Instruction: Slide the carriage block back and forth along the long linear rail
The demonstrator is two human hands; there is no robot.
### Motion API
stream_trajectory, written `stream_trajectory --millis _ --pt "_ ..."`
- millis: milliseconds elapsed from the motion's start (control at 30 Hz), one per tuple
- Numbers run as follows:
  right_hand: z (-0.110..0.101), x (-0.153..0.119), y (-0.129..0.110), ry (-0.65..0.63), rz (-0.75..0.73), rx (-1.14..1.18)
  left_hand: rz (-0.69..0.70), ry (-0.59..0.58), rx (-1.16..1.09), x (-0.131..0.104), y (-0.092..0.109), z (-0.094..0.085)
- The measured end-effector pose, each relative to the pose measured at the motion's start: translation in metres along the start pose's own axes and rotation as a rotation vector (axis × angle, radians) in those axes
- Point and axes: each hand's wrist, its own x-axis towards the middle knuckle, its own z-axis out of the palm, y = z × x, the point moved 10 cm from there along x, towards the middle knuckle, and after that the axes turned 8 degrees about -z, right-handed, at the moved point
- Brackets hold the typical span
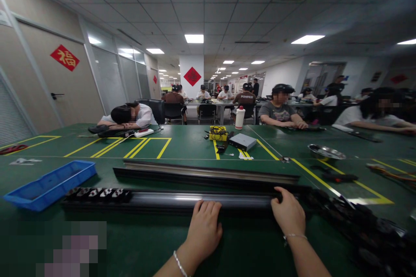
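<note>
A long black channel-like rail (165,199) lies across the table in front of me, with a glossy grey middle. Several black-and-white pieces (94,193) sit in a row at its left end. My left hand (206,227) holds its near edge near the middle, with the fingers bent together over the top. Toward the rail's right end, my right hand (289,212) is curled, its thumb and forefinger closed at the rail; whether a small part is between them is hidden. Just behind lies a second long black rail (208,174), which neither hand visibly grips.
A blue tray (52,184) stands at the left. Many black parts (364,220) are heaped at the right. Farther back are a metal bowl (326,152), a grey box (242,142), a yellow box with cables (218,133) and a white bottle (239,118). Other people sit across the table.
</note>
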Motion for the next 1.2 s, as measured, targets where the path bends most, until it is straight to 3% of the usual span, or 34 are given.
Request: stream_trajectory --millis 400,1200 --pt "-0.002 0.0 -0.002 0.013 -0.015 -0.006 -0.008 -0.008 0.002 0.0 -0.003 0.002" --pt "-0.013 0.005 0.027 0.051 0.075 0.012 -0.01 -0.001 0.003 -0.001 -0.002 0.002"
